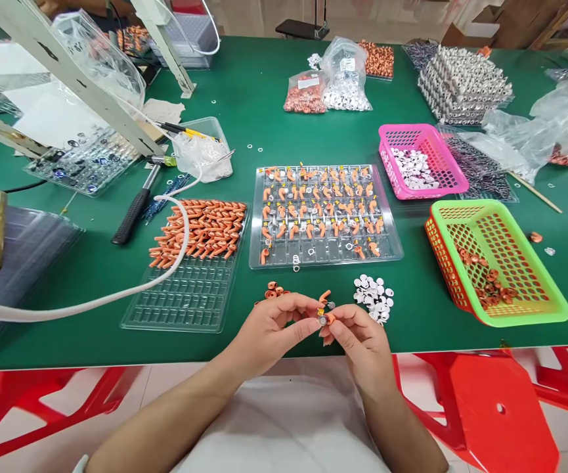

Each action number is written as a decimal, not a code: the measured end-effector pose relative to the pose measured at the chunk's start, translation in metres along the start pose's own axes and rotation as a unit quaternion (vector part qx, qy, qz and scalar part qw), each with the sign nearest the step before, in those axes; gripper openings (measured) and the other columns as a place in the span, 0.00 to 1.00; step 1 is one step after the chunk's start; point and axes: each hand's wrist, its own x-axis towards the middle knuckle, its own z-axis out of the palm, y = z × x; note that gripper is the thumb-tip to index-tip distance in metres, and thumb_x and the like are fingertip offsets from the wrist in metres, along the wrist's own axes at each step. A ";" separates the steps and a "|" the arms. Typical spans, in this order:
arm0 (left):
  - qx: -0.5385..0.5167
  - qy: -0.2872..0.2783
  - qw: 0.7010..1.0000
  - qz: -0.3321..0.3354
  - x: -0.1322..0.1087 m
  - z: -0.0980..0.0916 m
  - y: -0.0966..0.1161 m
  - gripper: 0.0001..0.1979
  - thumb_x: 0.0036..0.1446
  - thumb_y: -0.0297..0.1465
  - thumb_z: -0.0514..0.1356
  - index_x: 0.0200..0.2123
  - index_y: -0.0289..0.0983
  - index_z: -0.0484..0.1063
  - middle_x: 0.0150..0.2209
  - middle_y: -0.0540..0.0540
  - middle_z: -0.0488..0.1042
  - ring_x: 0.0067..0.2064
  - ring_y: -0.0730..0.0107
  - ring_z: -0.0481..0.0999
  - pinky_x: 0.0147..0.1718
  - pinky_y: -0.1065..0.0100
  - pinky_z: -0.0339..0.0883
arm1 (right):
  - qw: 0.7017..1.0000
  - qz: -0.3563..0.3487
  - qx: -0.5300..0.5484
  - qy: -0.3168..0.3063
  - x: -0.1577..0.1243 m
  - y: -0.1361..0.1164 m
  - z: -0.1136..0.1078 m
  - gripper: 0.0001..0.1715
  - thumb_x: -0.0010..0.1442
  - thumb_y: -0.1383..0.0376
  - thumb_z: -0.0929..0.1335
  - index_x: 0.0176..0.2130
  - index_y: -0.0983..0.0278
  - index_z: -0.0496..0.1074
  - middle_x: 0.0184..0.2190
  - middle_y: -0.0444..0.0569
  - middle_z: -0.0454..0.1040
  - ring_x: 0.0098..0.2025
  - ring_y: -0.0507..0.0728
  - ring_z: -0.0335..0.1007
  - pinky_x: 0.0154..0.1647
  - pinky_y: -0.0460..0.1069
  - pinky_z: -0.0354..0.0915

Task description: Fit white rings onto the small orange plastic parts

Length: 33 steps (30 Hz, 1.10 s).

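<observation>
Close to the table's front edge, my left hand (284,328) and my right hand (362,335) meet fingertip to fingertip. Pinched between them is a small orange earbud part (330,318) with a round silver disc and a bit of yellow on it. My right hand grips its orange side; my left fingers close on the side with the disc and yellow. Just beyond the fingertips shows an orange stem piece (325,296). Small round orange caps (272,289) lie behind my left hand, partly hidden. White round discs (375,297) are piled beside my right hand.
Ahead lies a clear tray (392,253) of orange earbud parts. Left are a tray of orange stems (205,226), a white cable (180,256) and a hammer (133,213). Right stand a pink basket (387,138) and a green basket (544,299). Bags (306,92) lie farther back.
</observation>
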 end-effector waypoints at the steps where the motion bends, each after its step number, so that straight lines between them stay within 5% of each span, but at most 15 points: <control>1: -0.001 0.004 1.000 -0.007 0.000 0.001 -0.001 0.09 0.55 0.33 0.66 0.40 0.37 0.78 0.37 0.43 0.81 0.39 0.64 0.80 0.41 0.63 0.75 | 1.000 -0.002 -0.002 0.004 0.000 0.000 0.001 0.06 0.63 0.60 0.71 0.40 0.60 0.76 0.33 0.46 0.79 0.33 0.53 0.77 0.34 0.48 0.76; 8: 0.053 0.055 0.997 0.005 0.001 0.010 0.002 0.04 0.53 0.31 0.64 0.31 0.37 0.77 0.31 0.45 0.81 0.33 0.64 0.80 0.36 0.64 0.76 | 0.997 -0.053 -0.060 0.013 -0.002 0.000 0.004 0.06 0.65 0.60 0.69 0.41 0.59 0.74 0.34 0.47 0.78 0.34 0.54 0.76 0.35 0.49 0.75; 14: 0.271 0.074 0.944 0.172 -0.003 0.006 0.004 0.09 0.55 0.23 0.58 0.35 0.38 0.78 0.31 0.49 0.82 0.31 0.71 0.79 0.33 0.71 0.72 | 0.969 -0.150 -0.186 -0.057 0.006 -0.007 -0.002 0.28 0.57 0.54 0.74 0.56 0.54 0.69 0.47 0.51 0.73 0.44 0.58 0.71 0.45 0.55 0.71; 18: 0.313 0.068 0.916 0.243 -0.003 0.006 0.002 0.08 0.56 0.21 0.58 0.35 0.36 0.77 0.29 0.50 0.80 0.30 0.74 0.77 0.32 0.73 0.70 | 0.948 -0.218 -0.210 -0.094 0.016 -0.013 -0.003 0.23 0.60 0.62 0.73 0.55 0.51 0.72 0.40 0.47 0.75 0.42 0.56 0.71 0.47 0.55 0.70; 24: 0.322 0.073 0.903 0.276 -0.002 0.008 -0.003 0.06 0.57 0.21 0.59 0.34 0.35 0.75 0.29 0.49 0.79 0.30 0.75 0.75 0.33 0.74 0.69 | 0.925 -0.283 -0.248 -0.049 0.016 -0.012 -0.003 0.26 0.61 0.76 0.69 0.54 0.53 0.73 0.40 0.48 0.76 0.41 0.55 0.74 0.41 0.51 0.73; 33: 0.332 0.117 0.895 0.275 0.001 0.014 -0.007 0.09 0.56 0.20 0.58 0.37 0.36 0.75 0.28 0.50 0.75 0.29 0.74 0.73 0.30 0.73 0.67 | 0.880 -0.361 -0.308 0.001 0.014 -0.007 0.001 0.28 0.59 0.80 0.67 0.53 0.56 0.71 0.42 0.52 0.77 0.43 0.57 0.77 0.40 0.53 0.77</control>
